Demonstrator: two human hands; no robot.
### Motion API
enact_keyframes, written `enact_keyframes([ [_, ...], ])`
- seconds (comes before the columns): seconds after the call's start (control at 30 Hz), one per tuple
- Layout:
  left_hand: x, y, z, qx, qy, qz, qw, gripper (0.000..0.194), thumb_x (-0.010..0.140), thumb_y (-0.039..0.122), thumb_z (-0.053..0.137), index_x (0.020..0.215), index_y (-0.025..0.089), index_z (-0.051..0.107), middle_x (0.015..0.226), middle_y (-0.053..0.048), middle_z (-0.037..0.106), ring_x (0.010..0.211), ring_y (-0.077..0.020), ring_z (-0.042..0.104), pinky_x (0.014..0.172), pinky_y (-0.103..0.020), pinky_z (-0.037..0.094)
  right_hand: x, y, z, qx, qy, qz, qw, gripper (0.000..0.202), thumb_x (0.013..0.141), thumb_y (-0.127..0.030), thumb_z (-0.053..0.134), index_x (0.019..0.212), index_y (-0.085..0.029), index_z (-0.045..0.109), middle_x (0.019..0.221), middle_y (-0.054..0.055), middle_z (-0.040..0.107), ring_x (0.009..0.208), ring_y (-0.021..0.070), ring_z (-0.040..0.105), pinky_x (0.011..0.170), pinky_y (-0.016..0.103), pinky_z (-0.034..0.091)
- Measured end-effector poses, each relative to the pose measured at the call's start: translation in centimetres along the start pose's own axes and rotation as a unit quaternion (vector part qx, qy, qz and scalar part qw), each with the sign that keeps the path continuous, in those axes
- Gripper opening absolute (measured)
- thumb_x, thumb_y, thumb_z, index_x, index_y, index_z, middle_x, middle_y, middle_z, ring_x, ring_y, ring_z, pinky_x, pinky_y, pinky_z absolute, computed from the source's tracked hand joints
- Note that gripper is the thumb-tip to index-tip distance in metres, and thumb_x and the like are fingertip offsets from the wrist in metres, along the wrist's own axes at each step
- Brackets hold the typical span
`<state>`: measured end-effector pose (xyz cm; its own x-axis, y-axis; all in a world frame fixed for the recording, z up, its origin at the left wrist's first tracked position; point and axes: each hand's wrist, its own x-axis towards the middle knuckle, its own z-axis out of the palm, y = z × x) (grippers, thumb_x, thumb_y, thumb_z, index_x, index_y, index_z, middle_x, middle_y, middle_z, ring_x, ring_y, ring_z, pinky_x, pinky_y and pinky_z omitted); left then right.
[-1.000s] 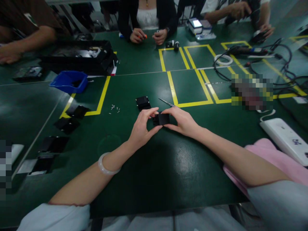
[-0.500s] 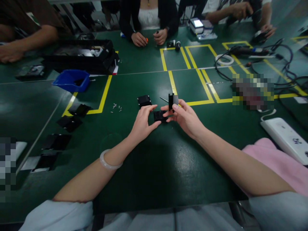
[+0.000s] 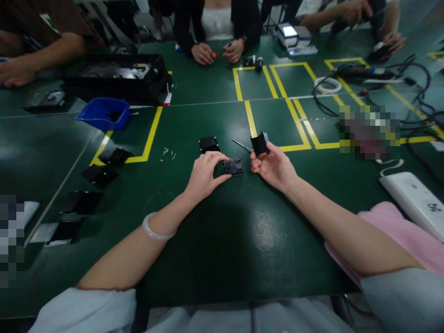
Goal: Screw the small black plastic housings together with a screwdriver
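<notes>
My left hand pinches a black slotted plastic piece by its left edge, low over the green table or resting on it. In my right hand is a black, slightly curved plastic cover, held up between thumb and fingers. A thin pointed metal tool sticks out leftward from that same hand; its rear end is hidden. Just beyond my left fingers lies another black plastic unit with shiny corner points. Several tiny screws are scattered to its left.
A row of black parts runs along the left side. Farther back are a blue bin and a black box. Cables, a white power strip and pink cloth occupy the right. Several people sit opposite.
My right hand has moved slightly right, away from the slotted piece, and the cover has turned its broad face toward me. My left fingers have closed on the slotted piece.
</notes>
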<state>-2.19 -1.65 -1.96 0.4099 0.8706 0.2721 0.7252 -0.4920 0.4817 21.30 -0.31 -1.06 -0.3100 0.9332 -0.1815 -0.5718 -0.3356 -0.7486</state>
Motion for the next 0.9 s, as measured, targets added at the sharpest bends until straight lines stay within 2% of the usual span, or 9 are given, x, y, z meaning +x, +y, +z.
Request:
enact_keyframes([
  [0.17, -0.2, 0.4, -0.3, -0.005, 0.033, 0.046, 0.998, 0.039, 0.089, 0.034, 0.074, 0.123, 0.021, 0.062, 0.13, -0.009, 0.064, 0.125, -0.0266, 0.058, 0.104, -0.041, 0.04, 0.1, 0.1, -0.2, -0.009, 0.009, 0.008, 1.0, 0.053, 0.069, -0.059, 0.077, 0.097, -0.017, 0.062, 0.071, -0.003, 0.066, 0.053, 0.007, 0.057, 0.053, 0.023, 0.047],
  [0.47, -0.2, 0.6, -0.5, -0.007, 0.033, 0.035, 0.999, 0.037, 0.091, 0.034, 0.071, 0.124, 0.022, 0.06, 0.132, -0.01, 0.063, 0.128, -0.0272, 0.057, 0.107, -0.043, 0.04, 0.2, 0.2, -0.2, -0.001, -0.001, 0.022, 1.0, 0.054, 0.07, -0.062, 0.077, 0.097, -0.017, 0.062, 0.069, -0.004, 0.066, 0.053, 0.0074, 0.057, 0.054, 0.023, 0.045],
  [0.57, -0.2, 0.5, -0.5, -0.012, 0.012, 0.03, 0.999, 0.036, 0.093, 0.037, 0.068, 0.125, 0.022, 0.06, 0.133, -0.01, 0.064, 0.129, -0.0269, 0.057, 0.107, -0.042, 0.04, 0.2, 0.3, -0.3, -0.005, -0.004, 0.022, 1.0, 0.051, 0.073, -0.062, 0.075, 0.097, -0.019, 0.062, 0.069, -0.004, 0.066, 0.054, 0.0074, 0.057, 0.054, 0.023, 0.045],
  [0.77, 0.0, -0.5, -0.2, -0.011, -0.096, 0.01, 0.995, 0.04, 0.097, 0.043, 0.061, 0.131, 0.022, 0.059, 0.135, -0.009, 0.065, 0.128, -0.0282, 0.057, 0.107, -0.045, 0.04, 0.2, 0.3, -0.5, 0.007, -0.001, 0.025, 1.0, 0.052, 0.071, -0.062, 0.077, 0.096, -0.019, 0.063, 0.069, -0.004, 0.066, 0.054, 0.0071, 0.056, 0.055, 0.023, 0.045],
  [0.9, 0.0, -0.9, -0.3, -0.017, -0.107, 0.013, 0.994, 0.046, 0.098, 0.044, 0.058, 0.139, 0.022, 0.056, 0.143, -0.01, 0.06, 0.134, -0.028, 0.053, 0.111, -0.046, 0.038, 0.3, 0.4, -0.4, 0.01, -0.003, 0.025, 1.0, 0.052, 0.07, -0.062, 0.078, 0.094, -0.019, 0.062, 0.068, -0.005, 0.066, 0.053, 0.007, 0.056, 0.055, 0.023, 0.044],
])
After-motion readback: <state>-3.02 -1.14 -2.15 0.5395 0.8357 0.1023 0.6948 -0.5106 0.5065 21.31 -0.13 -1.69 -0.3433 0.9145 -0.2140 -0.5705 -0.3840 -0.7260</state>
